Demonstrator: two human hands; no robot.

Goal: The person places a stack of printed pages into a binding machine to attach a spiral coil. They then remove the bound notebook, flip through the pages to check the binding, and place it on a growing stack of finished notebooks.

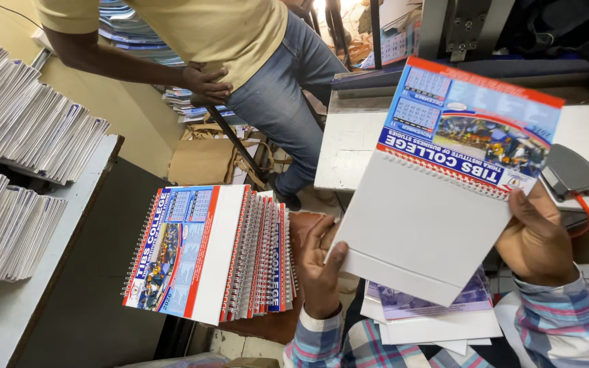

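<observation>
The left hand [320, 267] is closed loosely on the lower left corner of a spiral-bound calendar [438, 197], thumb lying across the grey back board and the other fingers tucked behind it, out of sight. The right hand [534, 238] grips the calendar's right edge just below the wire binding, its thumb [521, 204] pressed flat on the board and the fingers wrapped behind. Between the two hands the calendar is held up at a tilt, printed page folded over the top, blue and red with small photos, the plain board facing the camera. Its lower edge hangs just above a loose heap of printed sheets [431, 313] on the person's lap. To the left, close by the left hand, a stack of finished calendars [213, 255] stands on edge, their wire spines packed together, leaning over a dark table [97, 272]. Further left, rows of bound white booklets [22, 116] lie on a pale shelf. Behind the held calendar is a white bench [349, 150], and on its right side a grey foot pedal [570, 170] with an orange cord sits near the right hand. Another person [240, 54] in a yellow shirt and jeans stands beyond the stack, one hand on the hip, well apart from the held calendar. The open room lies between the stack and the held calendar, a narrow gap by the left wrist.
</observation>
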